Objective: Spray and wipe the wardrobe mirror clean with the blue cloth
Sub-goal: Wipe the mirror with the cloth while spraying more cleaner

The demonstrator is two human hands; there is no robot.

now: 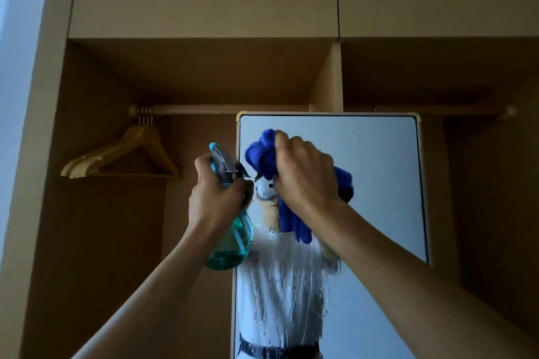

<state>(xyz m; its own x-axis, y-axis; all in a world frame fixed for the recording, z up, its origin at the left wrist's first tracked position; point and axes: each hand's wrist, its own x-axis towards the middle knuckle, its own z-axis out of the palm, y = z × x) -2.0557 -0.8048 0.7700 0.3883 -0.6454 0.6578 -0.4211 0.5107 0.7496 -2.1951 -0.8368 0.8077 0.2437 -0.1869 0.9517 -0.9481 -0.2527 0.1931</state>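
The tall wardrobe mirror (379, 160) stands upright in front of me, its glass streaked with wet drips down the middle. My right hand (303, 175) grips the bunched blue cloth (259, 154) and presses it against the upper left of the glass, with a tail of cloth hanging below. My left hand (215, 195) holds a teal spray bottle (230, 242) by its neck, just left of the mirror's edge, with its nozzle pointing toward the glass.
Behind the mirror is an open wooden wardrobe (204, 67) with closed upper doors. Several wooden hangers (128, 154) hang from the rail (227, 109) at the left. A vertical divider (329, 81) stands above the mirror's top edge.
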